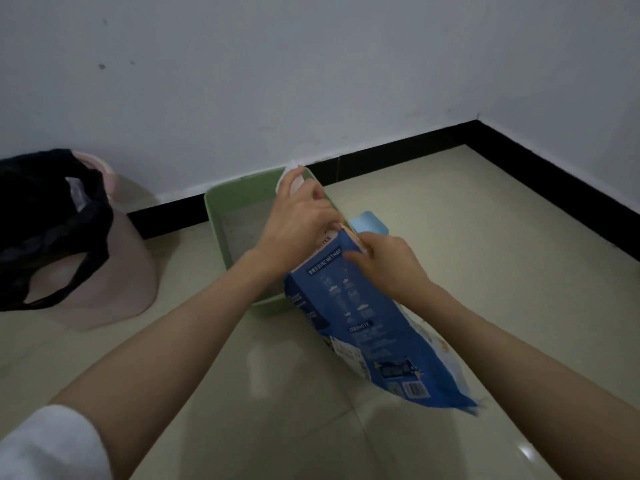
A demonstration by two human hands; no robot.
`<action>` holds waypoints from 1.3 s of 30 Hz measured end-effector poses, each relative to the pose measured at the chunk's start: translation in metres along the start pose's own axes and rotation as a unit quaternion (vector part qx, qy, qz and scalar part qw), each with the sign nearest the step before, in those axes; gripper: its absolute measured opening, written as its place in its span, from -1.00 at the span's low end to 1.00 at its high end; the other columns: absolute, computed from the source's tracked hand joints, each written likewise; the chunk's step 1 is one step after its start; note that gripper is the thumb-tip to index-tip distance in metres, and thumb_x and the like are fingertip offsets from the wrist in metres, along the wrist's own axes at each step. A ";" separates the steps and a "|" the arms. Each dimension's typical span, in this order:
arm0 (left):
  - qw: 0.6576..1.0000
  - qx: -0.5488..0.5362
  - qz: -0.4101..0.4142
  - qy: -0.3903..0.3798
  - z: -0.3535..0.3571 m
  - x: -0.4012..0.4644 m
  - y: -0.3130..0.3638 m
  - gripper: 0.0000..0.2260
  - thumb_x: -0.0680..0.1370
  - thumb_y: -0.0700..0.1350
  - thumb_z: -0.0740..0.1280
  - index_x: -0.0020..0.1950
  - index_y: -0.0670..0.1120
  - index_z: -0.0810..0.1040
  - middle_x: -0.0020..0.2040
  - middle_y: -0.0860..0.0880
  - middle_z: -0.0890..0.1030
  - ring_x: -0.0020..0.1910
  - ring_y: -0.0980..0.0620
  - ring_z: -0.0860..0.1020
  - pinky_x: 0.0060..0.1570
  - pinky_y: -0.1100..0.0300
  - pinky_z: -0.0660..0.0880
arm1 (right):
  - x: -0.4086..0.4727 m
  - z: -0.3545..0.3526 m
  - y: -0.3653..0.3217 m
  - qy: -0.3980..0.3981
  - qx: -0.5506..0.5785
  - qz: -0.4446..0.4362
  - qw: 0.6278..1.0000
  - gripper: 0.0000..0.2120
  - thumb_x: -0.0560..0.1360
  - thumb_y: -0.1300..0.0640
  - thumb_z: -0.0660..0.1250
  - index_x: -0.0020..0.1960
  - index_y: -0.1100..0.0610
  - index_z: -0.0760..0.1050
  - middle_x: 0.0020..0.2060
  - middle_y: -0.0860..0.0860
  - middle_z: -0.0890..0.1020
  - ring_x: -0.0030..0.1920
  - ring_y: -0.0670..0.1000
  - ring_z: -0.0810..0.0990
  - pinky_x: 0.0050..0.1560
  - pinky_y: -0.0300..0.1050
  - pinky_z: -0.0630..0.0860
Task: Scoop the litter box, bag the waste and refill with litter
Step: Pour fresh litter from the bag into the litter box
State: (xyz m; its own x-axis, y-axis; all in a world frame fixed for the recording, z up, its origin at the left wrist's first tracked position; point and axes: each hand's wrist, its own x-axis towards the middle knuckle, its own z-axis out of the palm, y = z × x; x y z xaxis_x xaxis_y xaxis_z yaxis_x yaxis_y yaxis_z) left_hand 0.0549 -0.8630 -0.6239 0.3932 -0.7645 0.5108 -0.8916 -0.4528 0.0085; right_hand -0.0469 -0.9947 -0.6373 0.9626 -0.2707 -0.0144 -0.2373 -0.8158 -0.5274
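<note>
On a glossy beige tiled floor (450, 237) by white walls (311, 81), both hands, left (298, 223) and right (388, 261), pinched the blue litter bag (363, 323) top over the green litter box (239, 199); a black-lined pink bin (114, 271) stood far left.

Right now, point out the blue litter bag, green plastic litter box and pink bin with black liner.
blue litter bag (360, 306), head view, printed side.
green plastic litter box (212, 209), head view, left rim.
pink bin (114, 271), head view, side wall.
</note>
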 end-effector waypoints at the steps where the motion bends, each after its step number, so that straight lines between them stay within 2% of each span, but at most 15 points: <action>1: 1.000 0.002 -0.006 -0.008 0.000 -0.003 -0.006 -0.76 0.46 -0.02 0.20 -0.23 -0.01 0.66 -0.32 0.09 0.64 -0.09 -0.07 0.54 0.33 -0.16 0.14 | 0.006 0.003 -0.004 0.021 -0.010 -0.009 1.000 -0.76 0.56 0.05 0.24 -0.21 0.17 0.47 -0.36 0.03 0.47 -0.26 0.10 0.46 -0.30 -0.13 0.26; 3: 0.999 0.006 -0.016 -0.036 -0.001 -0.007 -0.016 -0.75 0.47 0.03 0.19 -0.19 0.00 0.65 -0.25 0.09 0.65 0.02 -0.08 0.53 0.34 -0.18 0.08 | 0.009 0.010 -0.004 0.043 -0.027 -0.014 0.999 -0.70 0.58 0.07 0.20 -0.24 0.21 0.48 -0.39 0.06 0.50 -0.31 0.11 0.46 -0.33 -0.12 0.27; 6: 0.995 0.020 -0.073 -0.070 -0.006 -0.007 -0.038 -0.80 0.45 0.07 0.28 -0.07 0.02 0.64 -0.04 0.08 0.65 0.26 -0.08 0.43 0.35 -0.15 -0.07 | 0.004 0.017 0.002 0.061 -0.025 -0.016 0.998 -0.69 0.59 0.05 0.19 -0.12 0.26 0.57 -0.26 0.11 0.64 -0.25 0.11 0.55 -0.28 -0.09 0.40; 8: 0.989 -0.004 -0.136 -0.065 -0.008 -0.007 -0.060 -0.85 0.46 0.02 0.34 -0.02 0.04 0.62 0.05 0.10 0.62 0.31 -0.04 0.37 0.35 -0.10 -0.03 | 0.001 0.018 0.005 0.067 -0.012 -0.023 0.997 -0.68 0.58 0.06 0.20 -0.12 0.27 0.57 -0.23 0.13 0.66 -0.23 0.12 0.57 -0.24 -0.06 0.46; 11: 0.973 -0.112 -0.198 -0.050 -0.005 -0.007 -0.080 -0.89 0.48 -0.12 0.37 -0.03 0.01 0.64 0.02 0.04 0.63 0.19 -0.03 0.45 0.26 -0.01 0.27 | 0.001 0.018 0.006 0.066 -0.004 -0.028 0.997 -0.69 0.58 0.06 0.21 -0.10 0.28 0.58 -0.21 0.15 0.66 -0.20 0.13 0.59 -0.19 -0.02 0.51; 13: 0.955 -0.178 -0.235 -0.024 -0.005 -0.005 -0.074 -0.89 0.48 -0.19 0.36 -0.05 -0.07 0.66 -0.07 -0.01 0.63 0.01 0.02 0.50 0.08 0.16 0.37 | 0.000 0.019 0.007 0.060 -0.004 -0.026 0.998 -0.69 0.58 0.06 0.22 -0.10 0.28 0.58 -0.21 0.15 0.66 -0.20 0.13 0.59 -0.18 -0.01 0.51; 15: 0.942 -0.205 -0.266 -0.001 -0.007 -0.003 -0.066 -0.88 0.50 -0.20 0.34 -0.04 -0.14 0.66 -0.16 0.01 0.56 -0.11 0.08 0.47 -0.05 0.25 0.33 | 0.001 0.017 0.008 0.060 -0.006 -0.023 0.998 -0.69 0.57 0.04 0.23 -0.13 0.27 0.59 -0.25 0.13 0.66 -0.24 0.11 0.58 -0.22 -0.04 0.48; 17: 0.945 -0.196 -0.263 0.011 -0.008 -0.001 -0.063 -0.87 0.51 -0.22 0.32 -0.03 -0.15 0.66 -0.19 0.03 0.51 -0.14 0.09 0.45 -0.11 0.29 0.32 | 0.005 0.015 0.002 0.072 0.006 -0.026 0.997 -0.70 0.54 -0.03 0.26 -0.11 0.20 0.58 -0.24 0.07 0.67 -0.25 0.05 0.59 -0.23 -0.08 0.50; 20: 0.958 -0.180 -0.223 0.011 -0.014 0.002 -0.061 -0.88 0.48 -0.23 0.36 -0.06 -0.13 0.68 -0.22 0.05 0.53 -0.23 0.14 0.43 -0.25 0.49 0.29 | 0.022 0.012 -0.019 0.078 0.024 -0.031 0.996 -0.60 0.48 -0.16 0.29 0.17 0.10 0.53 -0.04 -0.03 0.65 -0.10 -0.03 0.62 -0.08 -0.04 0.60; 23: 0.966 -0.176 -0.188 0.015 -0.020 0.002 -0.059 -0.90 0.46 -0.25 0.38 -0.11 -0.14 0.69 -0.22 -0.02 0.62 -0.30 0.19 0.41 -0.23 0.59 0.28 | 0.035 0.012 -0.040 0.084 -0.008 -0.055 0.995 -0.69 0.51 -0.11 0.28 0.07 0.10 0.54 -0.05 0.00 0.65 -0.11 -0.02 0.61 -0.08 -0.03 0.60; 26: 0.968 -0.175 -0.177 0.023 -0.023 0.003 -0.055 -0.90 0.46 -0.25 0.38 -0.11 -0.14 0.69 -0.24 0.01 0.60 -0.32 0.26 0.37 -0.19 0.63 0.27 | 0.034 0.016 -0.049 0.111 -0.045 -0.053 0.991 -0.76 0.55 -0.04 0.23 -0.01 0.13 0.52 -0.10 0.02 0.61 -0.13 0.01 0.57 -0.06 -0.06 0.55; 30: 0.979 -0.161 -0.126 0.023 -0.027 0.013 -0.042 -0.87 0.47 -0.24 0.36 -0.13 -0.10 0.70 -0.23 -0.01 0.66 -0.28 0.22 0.40 -0.06 0.56 0.23 | 0.027 0.017 -0.048 0.148 -0.026 -0.035 0.988 -0.76 0.59 -0.02 0.15 -0.12 0.14 0.39 -0.21 0.01 0.47 -0.18 0.05 0.53 -0.11 -0.02 0.52; 34: 0.988 -0.143 -0.055 0.013 -0.029 0.023 -0.023 -0.90 0.46 -0.18 0.37 -0.14 -0.06 0.69 -0.23 0.01 0.66 -0.17 0.05 0.49 0.05 0.19 0.23 | 0.011 0.005 -0.029 0.166 0.007 -0.028 0.986 -0.74 0.59 0.02 0.15 -0.18 0.15 0.39 -0.29 -0.02 0.48 -0.28 0.03 0.52 -0.28 -0.03 0.50; 37: 0.986 -0.162 -0.029 -0.025 -0.030 0.029 -0.007 -0.90 0.48 -0.10 0.36 -0.08 -0.05 0.66 -0.13 0.08 0.63 -0.02 0.04 0.50 0.14 0.11 0.24 | -0.014 -0.006 -0.008 0.159 -0.004 -0.021 0.987 -0.74 0.59 0.05 0.18 -0.23 0.15 0.34 -0.33 0.00 0.46 -0.32 0.08 0.48 -0.34 -0.11 0.35; 39: 0.981 -0.180 -0.047 -0.050 -0.029 0.030 -0.004 -0.88 0.49 -0.06 0.36 -0.02 -0.02 0.63 -0.04 0.11 0.59 0.09 0.05 0.48 0.23 0.06 0.28 | -0.031 -0.009 0.004 0.164 -0.002 -0.011 0.986 -0.71 0.58 0.09 0.20 -0.29 0.14 0.29 -0.37 -0.02 0.41 -0.33 0.11 0.42 -0.37 -0.12 0.19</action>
State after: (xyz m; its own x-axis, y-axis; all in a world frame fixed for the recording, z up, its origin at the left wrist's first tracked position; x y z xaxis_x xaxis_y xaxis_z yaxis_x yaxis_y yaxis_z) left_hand 0.0642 -0.8708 -0.5839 0.4807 -0.7766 0.4072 -0.8653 -0.3449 0.3637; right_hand -0.0783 -0.9940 -0.6311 0.8735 -0.4032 0.2728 -0.2179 -0.8250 -0.5215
